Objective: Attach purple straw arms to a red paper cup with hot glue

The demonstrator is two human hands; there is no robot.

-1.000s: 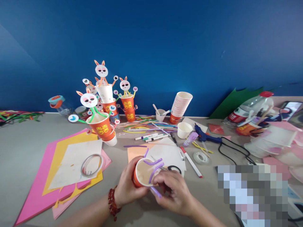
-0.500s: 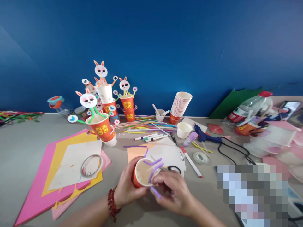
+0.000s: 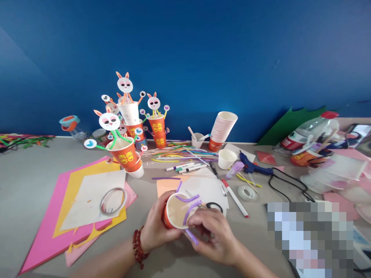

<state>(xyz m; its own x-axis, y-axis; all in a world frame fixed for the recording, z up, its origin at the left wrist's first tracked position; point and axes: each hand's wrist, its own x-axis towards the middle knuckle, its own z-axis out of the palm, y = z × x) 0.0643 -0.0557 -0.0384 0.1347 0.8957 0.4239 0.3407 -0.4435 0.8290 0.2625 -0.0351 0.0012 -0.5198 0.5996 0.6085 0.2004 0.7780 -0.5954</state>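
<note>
My left hand (image 3: 155,229) wraps round an orange paper cup (image 3: 174,210) tilted with its white inside facing me, low in the middle of the view. Purple pipe cleaners (image 3: 189,204) curve over the cup's rim. My right hand (image 3: 213,235) is closed at the cup's right side, its fingers pinching one purple pipe cleaner against the rim. A red bead bracelet (image 3: 137,247) circles my left wrist. Black scissors (image 3: 213,206) lie on white paper just behind the cup.
Finished bunny cups (image 3: 124,148) stand at the back left beside a stack of cups (image 3: 222,131). Pink and yellow sheets with a tape ring (image 3: 113,200) lie left. Markers, pipe cleaners, a blue glue gun (image 3: 252,166), a tape roll (image 3: 245,192) and a bottle (image 3: 311,133) lie right.
Both hands and the cup have stayed almost still; my right fingers shifted slightly on the purple pipe cleaner. The view moved a little.
</note>
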